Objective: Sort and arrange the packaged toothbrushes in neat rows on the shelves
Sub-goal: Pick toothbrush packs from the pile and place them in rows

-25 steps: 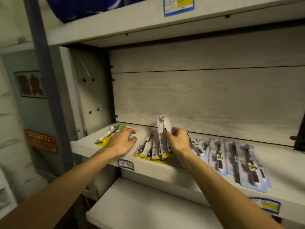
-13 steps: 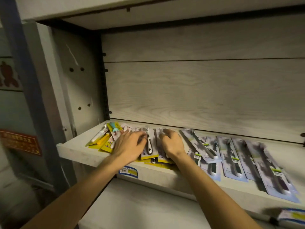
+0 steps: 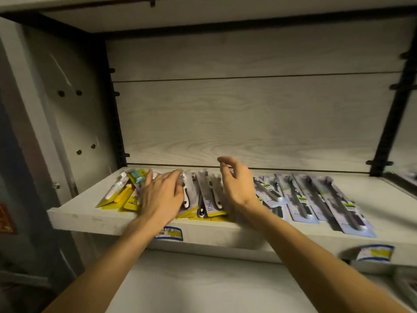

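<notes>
Shelf [image 3: 74, 219]: purple packs [image 3: 316, 199] rowed at its right; yellow packs [image 3: 126, 195] untidy left. Your left hand [image 3: 162, 195] presses flat; right hand [image 3: 237, 184] hovers, fingers loose, empty.

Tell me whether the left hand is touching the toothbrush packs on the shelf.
Touching. The head view shows the left hand lying flat, fingers straight, on the white-handled toothbrush packs.

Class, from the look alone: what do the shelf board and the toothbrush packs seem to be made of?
Shelf board: probably laminated wood-effect panel, matt, with pale printed grain. Toothbrush packs: seemingly printed card backs under clear plastic blisters, glossy, since highlights glint on them.
</notes>
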